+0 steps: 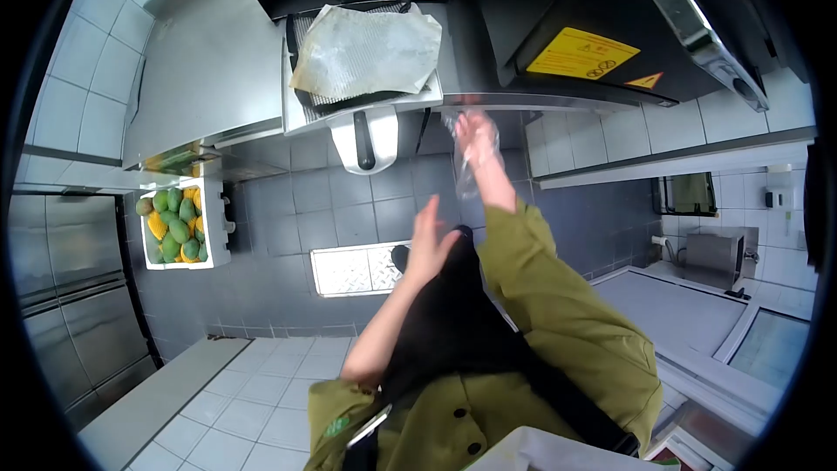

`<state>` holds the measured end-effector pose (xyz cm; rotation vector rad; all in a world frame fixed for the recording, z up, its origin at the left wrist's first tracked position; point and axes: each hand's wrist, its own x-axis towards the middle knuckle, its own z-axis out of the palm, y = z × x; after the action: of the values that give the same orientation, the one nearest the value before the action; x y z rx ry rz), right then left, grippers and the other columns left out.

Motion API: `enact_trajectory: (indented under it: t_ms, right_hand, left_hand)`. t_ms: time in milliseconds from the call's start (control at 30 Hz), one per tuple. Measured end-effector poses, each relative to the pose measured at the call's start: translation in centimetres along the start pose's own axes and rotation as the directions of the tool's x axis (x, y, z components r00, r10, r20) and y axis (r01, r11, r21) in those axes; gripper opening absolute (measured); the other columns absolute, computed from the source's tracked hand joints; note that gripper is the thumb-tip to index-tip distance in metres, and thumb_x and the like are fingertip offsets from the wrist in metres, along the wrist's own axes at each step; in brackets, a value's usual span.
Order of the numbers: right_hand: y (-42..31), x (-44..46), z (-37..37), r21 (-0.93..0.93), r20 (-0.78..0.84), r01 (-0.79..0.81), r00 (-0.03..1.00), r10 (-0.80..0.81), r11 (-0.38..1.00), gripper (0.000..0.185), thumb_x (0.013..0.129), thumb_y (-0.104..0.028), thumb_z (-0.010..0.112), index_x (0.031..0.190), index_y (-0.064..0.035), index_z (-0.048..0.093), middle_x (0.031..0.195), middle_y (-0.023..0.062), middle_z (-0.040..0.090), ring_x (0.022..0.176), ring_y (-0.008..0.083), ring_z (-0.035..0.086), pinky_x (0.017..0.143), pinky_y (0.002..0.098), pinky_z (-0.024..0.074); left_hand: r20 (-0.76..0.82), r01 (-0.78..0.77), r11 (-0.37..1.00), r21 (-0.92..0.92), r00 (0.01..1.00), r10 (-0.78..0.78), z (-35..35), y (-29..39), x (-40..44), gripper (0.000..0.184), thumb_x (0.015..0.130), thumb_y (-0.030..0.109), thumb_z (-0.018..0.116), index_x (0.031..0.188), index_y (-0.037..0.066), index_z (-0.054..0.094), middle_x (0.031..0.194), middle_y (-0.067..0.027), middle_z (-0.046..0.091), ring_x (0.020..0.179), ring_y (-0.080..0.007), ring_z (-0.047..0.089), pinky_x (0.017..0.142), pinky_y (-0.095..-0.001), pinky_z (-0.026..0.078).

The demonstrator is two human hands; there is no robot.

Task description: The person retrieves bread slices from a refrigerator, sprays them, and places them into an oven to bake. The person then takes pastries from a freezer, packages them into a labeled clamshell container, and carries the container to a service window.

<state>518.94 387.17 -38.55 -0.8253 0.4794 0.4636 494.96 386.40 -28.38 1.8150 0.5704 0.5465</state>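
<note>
My right hand (477,138) reaches forward near the counter's front edge, with clear crinkled plastic around it and hanging below the wrist. Its fingers are blurred, and how they close on the plastic is hard to make out. My left hand (427,249) is raised in front of my body, fingers apart, touching nothing. Ahead of it stands a white appliance with a black handle (364,141). On top of that appliance, a stained, ridged sheet of paper (370,51) lies over a dark grill plate.
A steel counter (209,61) stands at the upper left. Below it is a white crate (218,249) of green fruit (179,230). A black machine with a yellow label (582,52) is at the upper right. A metal plate (340,272) lies on the floor by my feet.
</note>
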Motion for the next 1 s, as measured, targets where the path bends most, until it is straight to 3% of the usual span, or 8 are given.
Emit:
enact_trajectory:
  t_ms: [133,367,533,600,700,733,933,1000]
  right_hand:
    - [-0.3,8.4,-3.8,0.093,0.47,-0.297,0.855,0.221,0.95,0.004,0.069,-0.007,0.05,0.072,-0.0061,0.052,0.075,0.0088,0.055,0.068,0.0209,0.052,0.063,0.0306,0.0454]
    - [-6.2,-6.5,-15.0,-0.401,0.144,-0.27,0.925,0.351,0.875,0.02,0.08,-0.027,0.052,0.085,-0.007,0.053,0.076,0.0091,0.057,0.072,0.0171,0.055,0.067,0.0304,0.0458]
    - [-19.7,-17.9,-21.1,-0.84,-0.407,-0.39,0.913,-0.036,-0.377,0.051,0.078,-0.053,0.052,0.079,-0.0037,0.065,0.081,0.0174,0.062,0.084,0.0269,0.059,0.078,0.0356,0.0433]
    - [-20.4,-17.3,-24.8,-0.418,0.358,-0.406,0.748,-0.559,-0.812,0.034,0.076,-0.036,0.057,0.073,-0.0025,0.06,0.072,0.0161,0.058,0.078,0.0308,0.058,0.073,0.0393,0.0454]
    - [-20.1,-5.0,-29.7,-0.228,0.675,0.191,0.737,-0.014,-0.955,0.029,0.078,-0.026,0.055,0.097,-0.0037,0.057,0.09,0.0129,0.06,0.084,0.027,0.058,0.069,0.0382,0.0471]
    - [-16.5,-1.8,-25.3,-0.705,0.381,0.122,0.896,-0.228,-0.699,0.032,0.08,-0.027,0.053,0.103,-0.0053,0.057,0.098,0.0133,0.059,0.089,0.03,0.057,0.075,0.0384,0.0457]
    - [-7.2,35.0,-34.7,-0.772,0.537,0.334,0.797,-0.275,-0.541,0.025,0.082,-0.026,0.048,0.088,-0.0048,0.059,0.091,0.0157,0.06,0.084,0.0319,0.057,0.071,0.0358,0.0465]
    - [-7.5,45.9,-39.1,-0.81,0.154,0.24,0.967,-0.201,0.536,0.022,0.081,-0.025,0.049,0.09,-0.0053,0.057,0.084,0.0157,0.06,0.074,0.0324,0.057,0.063,0.0378,0.0462]
  left_hand:
    - [0.04,0.397,0.877,-0.269,0.915,-0.402,-4.4,-11.0,1.8,0.024,0.083,0.012,0.055,0.103,-0.002,0.055,0.09,-0.0065,0.059,0.081,-0.0138,0.054,0.079,-0.028,0.042]
    - [-0.164,0.206,0.616,-0.761,0.857,-0.489,-0.6,-16.3,14.6,0.033,0.085,0.017,0.052,0.115,0.003,0.048,0.11,-0.0093,0.052,0.103,-0.0192,0.048,0.094,-0.0337,0.033]
    - [-0.156,-0.057,0.402,-0.914,0.963,-0.218,0.1,-15.8,18.5,0.038,0.085,0.019,0.051,0.119,0.004,0.044,0.116,-0.0098,0.049,0.109,-0.0209,0.044,0.097,-0.0353,0.03]
    - [-0.186,-0.128,0.359,-0.924,0.974,-0.132,0.6,-16.5,18.8,0.039,0.085,0.02,0.05,0.12,0.004,0.042,0.118,-0.0099,0.047,0.111,-0.0215,0.043,0.099,-0.0359,0.029]
    - [-0.231,-0.217,0.342,-0.914,0.973,0.0,1.4,-18.3,19.3,0.042,0.085,0.021,0.05,0.122,0.004,0.04,0.121,-0.0102,0.045,0.114,-0.0225,0.041,0.101,-0.0369,0.027]
    - [-0.241,-0.241,0.338,-0.91,0.97,0.042,1.8,-19.0,19.5,0.043,0.085,0.022,0.05,0.123,0.004,0.039,0.122,-0.0103,0.044,0.115,-0.0229,0.04,0.102,-0.0372,0.027]
    - [-0.152,-0.174,0.055,-0.983,0.949,0.276,1.2,-22.0,21.6,0.026,0.09,0.019,0.04,0.096,-0.003,0.052,0.11,-0.0187,0.051,0.113,-0.0304,0.041,0.102,-0.0414,0.028]
    - [-0.109,-0.167,0.137,-0.976,0.928,0.356,0.3,-22.8,22.2,0.022,0.091,0.019,0.037,0.092,0.0,0.049,0.105,-0.0184,0.048,0.114,-0.0289,0.039,0.104,-0.0411,0.024]
